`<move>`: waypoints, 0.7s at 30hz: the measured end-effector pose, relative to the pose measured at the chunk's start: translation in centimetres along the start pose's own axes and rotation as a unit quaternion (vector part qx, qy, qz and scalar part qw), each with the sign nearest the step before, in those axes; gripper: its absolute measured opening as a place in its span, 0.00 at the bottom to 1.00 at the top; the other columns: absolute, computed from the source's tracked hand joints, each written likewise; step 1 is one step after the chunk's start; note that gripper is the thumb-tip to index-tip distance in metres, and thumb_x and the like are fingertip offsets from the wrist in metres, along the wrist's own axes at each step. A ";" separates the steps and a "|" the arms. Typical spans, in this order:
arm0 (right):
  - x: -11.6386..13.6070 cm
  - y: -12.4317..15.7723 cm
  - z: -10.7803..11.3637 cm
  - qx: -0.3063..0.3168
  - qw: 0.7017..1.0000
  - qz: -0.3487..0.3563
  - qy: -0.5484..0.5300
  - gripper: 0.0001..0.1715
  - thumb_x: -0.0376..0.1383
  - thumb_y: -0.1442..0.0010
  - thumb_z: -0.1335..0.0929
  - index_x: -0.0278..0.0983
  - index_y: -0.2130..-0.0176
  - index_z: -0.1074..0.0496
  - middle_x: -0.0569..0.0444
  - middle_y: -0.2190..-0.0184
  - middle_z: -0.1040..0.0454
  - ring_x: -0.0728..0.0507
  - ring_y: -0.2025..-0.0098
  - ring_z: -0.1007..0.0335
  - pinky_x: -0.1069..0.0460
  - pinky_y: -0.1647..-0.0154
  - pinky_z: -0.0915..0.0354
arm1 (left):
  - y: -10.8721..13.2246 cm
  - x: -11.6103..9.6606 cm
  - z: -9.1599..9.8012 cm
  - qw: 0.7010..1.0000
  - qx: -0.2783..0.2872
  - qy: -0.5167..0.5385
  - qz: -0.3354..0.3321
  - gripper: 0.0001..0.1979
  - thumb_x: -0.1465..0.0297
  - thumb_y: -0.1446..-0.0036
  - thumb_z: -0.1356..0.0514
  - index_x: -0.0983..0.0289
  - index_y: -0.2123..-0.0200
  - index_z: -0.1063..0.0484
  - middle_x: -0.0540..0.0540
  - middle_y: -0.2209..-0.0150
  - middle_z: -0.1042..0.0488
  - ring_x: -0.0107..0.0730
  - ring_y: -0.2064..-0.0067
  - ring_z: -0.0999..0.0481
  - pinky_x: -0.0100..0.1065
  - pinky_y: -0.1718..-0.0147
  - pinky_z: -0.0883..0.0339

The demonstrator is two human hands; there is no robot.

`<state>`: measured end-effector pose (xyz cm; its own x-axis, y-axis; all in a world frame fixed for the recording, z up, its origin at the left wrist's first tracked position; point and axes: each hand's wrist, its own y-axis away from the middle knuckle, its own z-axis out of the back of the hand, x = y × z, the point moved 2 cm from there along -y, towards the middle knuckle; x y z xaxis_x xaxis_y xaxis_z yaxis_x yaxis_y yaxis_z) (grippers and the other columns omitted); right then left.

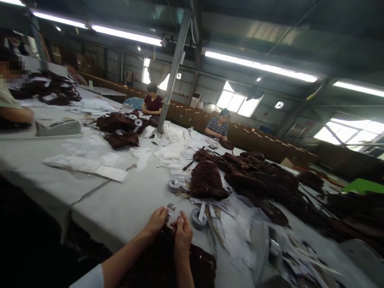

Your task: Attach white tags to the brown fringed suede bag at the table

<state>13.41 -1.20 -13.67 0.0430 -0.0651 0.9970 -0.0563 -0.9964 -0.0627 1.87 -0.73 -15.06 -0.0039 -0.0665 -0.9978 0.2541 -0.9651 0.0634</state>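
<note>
Close together over the table's near edge, my left hand (158,221) and my right hand (182,232) pinch a small white slip (172,219) between them. A little greyish, shiny piece (171,206) shows just above the slip; what it is I cannot make out. Under my wrists lies a dark brown bag (204,260) with small gold-coloured metal bits along its edge. To the right of my fingers is a grey-white roll of tape or labels (198,218). Beyond it a brown gathered bag (207,180) rests on paper strips, with another roll (173,185) at its left.
Brown bags (258,176) are heaped along the right. White papers (174,148) cover the table's middle. A tape dispenser (271,244) and loose strips stand near right. Past a metal post (175,68), people (218,125) sit at the far side; another person (13,96) is at left.
</note>
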 end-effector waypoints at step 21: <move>-0.3 -0.6 -0.7 0.056 0.975 0.100 0.189 0.20 0.45 0.41 0.37 0.37 0.60 0.22 0.45 0.62 0.21 0.38 0.60 0.25 0.50 0.59 0.33 | 0.5 0.2 0.4 0.997 -0.014 0.014 -0.079 0.21 0.50 0.47 0.46 0.62 0.77 0.36 0.49 0.78 0.35 0.31 0.73 0.35 0.30 0.72 0.38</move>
<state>12.69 -0.53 -13.90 -0.3287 -0.2556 0.9092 0.0847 -0.9668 -0.2412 1.59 -1.32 -15.23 -0.0189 0.0926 -0.9955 0.2790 -0.9557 -0.0942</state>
